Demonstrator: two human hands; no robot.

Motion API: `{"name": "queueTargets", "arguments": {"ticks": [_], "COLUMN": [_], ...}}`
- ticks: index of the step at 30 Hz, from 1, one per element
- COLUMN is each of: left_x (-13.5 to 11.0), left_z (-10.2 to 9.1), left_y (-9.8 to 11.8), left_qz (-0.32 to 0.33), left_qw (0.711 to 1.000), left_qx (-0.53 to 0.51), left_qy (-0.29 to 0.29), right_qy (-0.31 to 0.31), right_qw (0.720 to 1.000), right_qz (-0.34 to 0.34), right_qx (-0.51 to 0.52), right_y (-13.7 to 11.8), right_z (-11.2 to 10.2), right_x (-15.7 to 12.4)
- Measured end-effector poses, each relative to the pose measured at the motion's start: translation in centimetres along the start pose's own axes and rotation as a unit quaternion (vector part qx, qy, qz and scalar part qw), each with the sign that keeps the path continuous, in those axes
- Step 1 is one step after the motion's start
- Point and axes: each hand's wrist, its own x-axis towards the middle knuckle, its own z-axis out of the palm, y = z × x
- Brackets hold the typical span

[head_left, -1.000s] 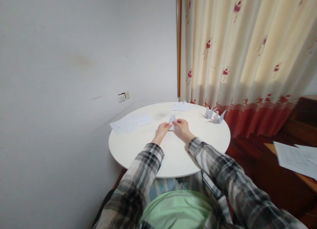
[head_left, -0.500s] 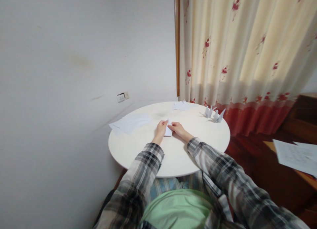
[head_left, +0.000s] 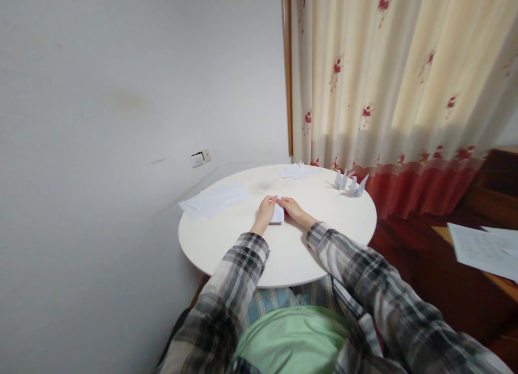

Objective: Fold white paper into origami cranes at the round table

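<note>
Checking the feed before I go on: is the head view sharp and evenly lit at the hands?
Head view: soft even light, no glare on the table; folded paper between left hand and right hand looks small, slightly blurred; frame edges stretched.

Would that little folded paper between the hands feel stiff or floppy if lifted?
The folded paper, small and layered, is probably stiffer than a flat sheet and very light. Lying flat on the table between the left hand and right hand, it would likely slide, not roll.

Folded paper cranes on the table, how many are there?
2: the first crane and the second crane stand side by side near the far right rim of the table.
</note>
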Motion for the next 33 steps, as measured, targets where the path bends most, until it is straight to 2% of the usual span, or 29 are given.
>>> {"name": "queueTargets", "arguments": {"ticks": [5,9,15,23,27,33], "left_x": [-0.1,-0.1,-0.1,0.0,0.1,0.3], "left_z": [-0.2,-0.3,-0.3,-0.1,-0.3,-0.4], "left_y": [0.0,0.0,0.0,0.2,0.1,0.1], "left_qz": [-0.010,0.006,0.015,0.000,0.000,0.011], "left_qw": [1.000,1.000,1.000,1.000,1.000,1.000], "left_qx": [-0.003,0.004,0.000,-0.015,-0.008,-0.006], "left_qy": [-0.011,-0.004,-0.012,-0.023,0.001,0.018], "right_qy": [-0.007,-0.008,0.044,0.072,0.057,0.001], "right_qw": [1.000,1.000,0.996,0.990,0.992,0.997], "right_qz": [0.023,0.004,-0.010,-0.017,-0.003,0.015], "right_qx": [-0.005,-0.005,-0.074,-0.122,-0.111,-0.074], "right_y": [0.2,-0.1,-0.7,-0.6,-0.4,-0.8], "right_z": [0.2,0.1,0.0,-0.2,-0.3,0.1], "right_x": [0.0,-0.3,-0.5,-0.5,-0.4,-0.9]}}
